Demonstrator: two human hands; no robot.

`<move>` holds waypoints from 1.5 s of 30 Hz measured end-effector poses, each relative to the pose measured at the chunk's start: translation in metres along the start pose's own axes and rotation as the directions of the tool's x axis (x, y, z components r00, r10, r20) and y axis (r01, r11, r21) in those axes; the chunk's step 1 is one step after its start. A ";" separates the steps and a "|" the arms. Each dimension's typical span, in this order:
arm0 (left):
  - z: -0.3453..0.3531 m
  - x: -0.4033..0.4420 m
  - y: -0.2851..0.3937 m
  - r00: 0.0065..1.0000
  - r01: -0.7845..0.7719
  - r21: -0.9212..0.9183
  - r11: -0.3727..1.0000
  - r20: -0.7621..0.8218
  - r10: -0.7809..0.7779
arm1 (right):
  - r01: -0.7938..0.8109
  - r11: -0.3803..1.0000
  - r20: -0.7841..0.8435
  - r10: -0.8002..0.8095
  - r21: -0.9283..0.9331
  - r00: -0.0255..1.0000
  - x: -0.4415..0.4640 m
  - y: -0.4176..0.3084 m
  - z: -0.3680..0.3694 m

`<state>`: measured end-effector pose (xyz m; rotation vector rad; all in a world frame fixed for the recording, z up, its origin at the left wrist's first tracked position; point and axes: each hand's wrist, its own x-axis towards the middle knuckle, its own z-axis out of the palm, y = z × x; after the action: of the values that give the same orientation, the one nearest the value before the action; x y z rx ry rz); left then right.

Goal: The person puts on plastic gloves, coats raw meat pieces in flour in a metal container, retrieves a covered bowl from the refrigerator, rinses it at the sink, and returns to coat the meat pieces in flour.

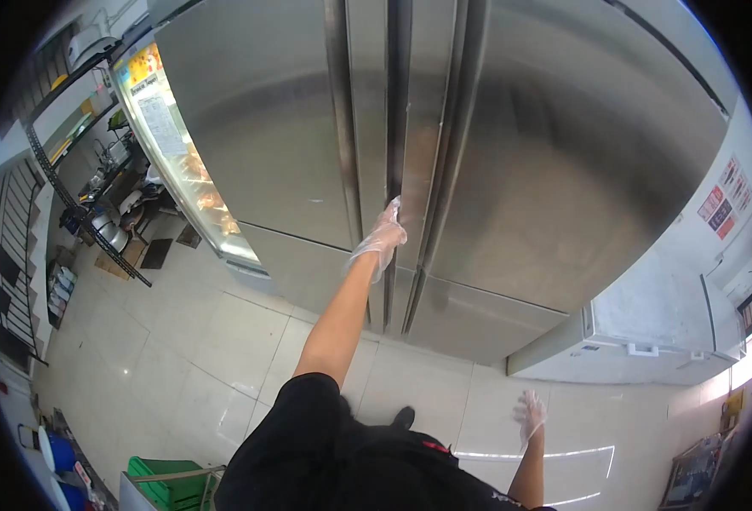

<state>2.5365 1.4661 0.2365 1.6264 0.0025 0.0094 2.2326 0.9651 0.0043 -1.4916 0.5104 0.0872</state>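
At two steel doors (274,128) (580,162): two gloved hands (384,237) (530,416), one touching.

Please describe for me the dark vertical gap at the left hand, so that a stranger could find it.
Look first for the big steel refrigerator in the upper middle. Between its doors runs the dark vertical gap, with the gloved left hand at its lower part. It is the central upright line, flanked by a greyer groove on either side.
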 end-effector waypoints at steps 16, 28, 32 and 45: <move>-0.044 -0.109 -0.083 0.810 0.424 -0.315 0.849 0.551 -0.200 | -0.136 0.931 -0.590 0.322 0.338 0.740 -0.078 0.109 -0.007; 0.003 -0.064 -0.022 0.067 0.241 0.020 0.970 0.997 -0.037 | -0.405 0.903 -0.194 0.376 -0.142 0.906 -0.225 0.222 0.070; 0.097 -0.107 -0.031 -0.473 0.008 -0.179 0.984 0.866 0.161 | -0.429 0.831 -0.353 0.544 0.355 0.761 -0.185 0.198 0.098; 0.160 -0.016 -0.140 0.142 0.292 -0.055 0.955 0.990 0.014 | -0.535 0.503 -0.154 0.810 0.679 0.566 -0.109 0.224 0.226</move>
<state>2.5223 1.3144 0.0876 1.0756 -0.8755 -1.2334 2.1156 1.2318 -0.1633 -0.5971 1.4132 0.2041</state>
